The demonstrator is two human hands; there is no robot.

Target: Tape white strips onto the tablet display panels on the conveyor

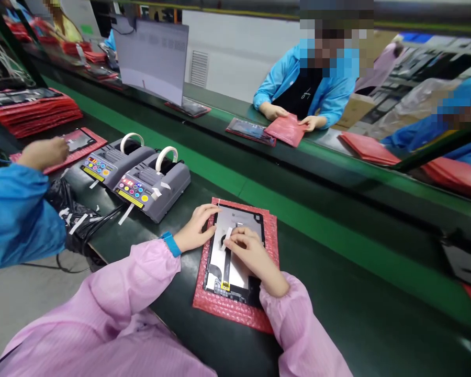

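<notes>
A tablet-sized display panel (239,269), its silvery back facing up, lies on red bubble-wrap pouches (273,246) on the dark green bench in front of me. A dark flat cable (227,264) with a yellow-edged end runs along the panel. My left hand (198,228) rests at the panel's upper left edge, thumb and fingers apart. Over the middle of the panel, my right hand (251,251) pinches a short white strip of tape (228,236) between thumb and fingers. Whether the strip touches the panel, I cannot tell.
Two grey tape dispensers (153,183) with white rolls stand to the left, tape ends sticking out. Beside them a co-worker's blue sleeve (19,214) reaches over another panel. A stack of red pouches (35,112) sits farther back. Across the green conveyor (235,186), a person handles a red pouch (286,130).
</notes>
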